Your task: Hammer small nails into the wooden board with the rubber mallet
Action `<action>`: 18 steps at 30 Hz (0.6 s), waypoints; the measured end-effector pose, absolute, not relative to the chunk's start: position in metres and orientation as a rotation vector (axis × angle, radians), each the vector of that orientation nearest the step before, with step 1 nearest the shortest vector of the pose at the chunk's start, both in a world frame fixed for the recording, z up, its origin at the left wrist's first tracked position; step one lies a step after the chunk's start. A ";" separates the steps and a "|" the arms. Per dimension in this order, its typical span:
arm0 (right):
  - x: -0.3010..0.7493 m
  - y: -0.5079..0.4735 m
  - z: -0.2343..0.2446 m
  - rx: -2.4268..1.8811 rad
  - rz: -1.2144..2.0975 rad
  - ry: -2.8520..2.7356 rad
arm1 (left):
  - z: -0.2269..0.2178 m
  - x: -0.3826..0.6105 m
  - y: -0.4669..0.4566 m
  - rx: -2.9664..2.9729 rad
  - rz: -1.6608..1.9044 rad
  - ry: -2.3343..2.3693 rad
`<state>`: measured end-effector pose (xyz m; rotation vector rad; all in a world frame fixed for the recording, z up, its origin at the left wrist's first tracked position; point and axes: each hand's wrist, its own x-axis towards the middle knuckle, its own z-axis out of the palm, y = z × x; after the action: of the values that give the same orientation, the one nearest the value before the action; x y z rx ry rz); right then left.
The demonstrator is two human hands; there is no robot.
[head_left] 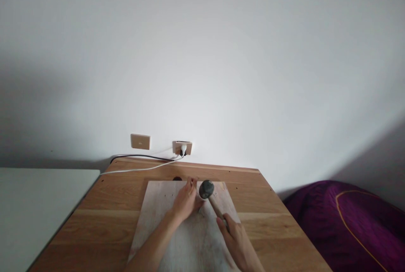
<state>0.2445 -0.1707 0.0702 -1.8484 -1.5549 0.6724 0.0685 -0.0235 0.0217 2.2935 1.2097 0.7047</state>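
A pale wooden board (158, 213) lies on a wooden table (104, 221). My right hand (236, 240) grips the wooden handle of a hammer (207, 189), whose dark round head hangs just above the board's far part. My left hand (186, 200) rests on the board right beside the hammer head, fingers close together and pointing away, perhaps steadying something small that I cannot make out.
A white surface (41, 204) adjoins the table on the left. A purple cushion or beanbag (348, 225) sits low at the right. On the wall behind are a switch plate (140, 141) and a socket (182, 148) with black and white cables (142, 165) plugged in.
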 end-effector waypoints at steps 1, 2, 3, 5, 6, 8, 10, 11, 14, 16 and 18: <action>0.245 -0.171 0.070 -1.843 0.668 -1.528 | 0.026 0.068 -0.025 2.287 0.692 1.207; 0.244 -0.172 0.069 -1.835 0.660 -1.491 | 0.030 0.068 -0.026 2.281 0.679 1.199; 0.244 -0.173 0.067 -1.831 0.655 -1.450 | 0.034 0.068 -0.026 2.276 0.668 1.188; 0.242 -0.175 0.063 -1.842 0.657 -1.371 | 0.041 0.067 -0.028 2.264 0.653 1.161; 0.241 -0.175 0.060 -1.852 0.665 -1.343 | 0.044 0.067 -0.028 2.262 0.649 1.148; 0.240 -0.175 0.057 -1.872 0.694 -1.324 | 0.046 0.067 -0.029 2.268 0.652 1.122; 0.240 -0.174 0.059 -1.885 0.715 -1.328 | 0.045 0.067 -0.029 2.279 0.670 1.104; 0.241 -0.174 0.062 -1.884 0.720 -1.327 | 0.044 0.068 -0.028 2.285 0.675 1.094; 0.243 -0.178 0.078 -1.839 0.674 -1.265 | 0.038 0.069 -0.027 2.273 0.679 1.127; 0.245 -0.182 0.091 -1.772 0.617 -1.214 | 0.034 0.070 -0.026 2.261 0.684 1.168; 0.245 -0.185 0.101 -1.696 0.564 -1.193 | 0.031 0.071 -0.026 2.257 0.714 1.173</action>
<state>0.2451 -0.1854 0.1007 -1.6960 -1.1929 0.5636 0.0707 -0.0258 0.0307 2.2567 1.1727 0.7144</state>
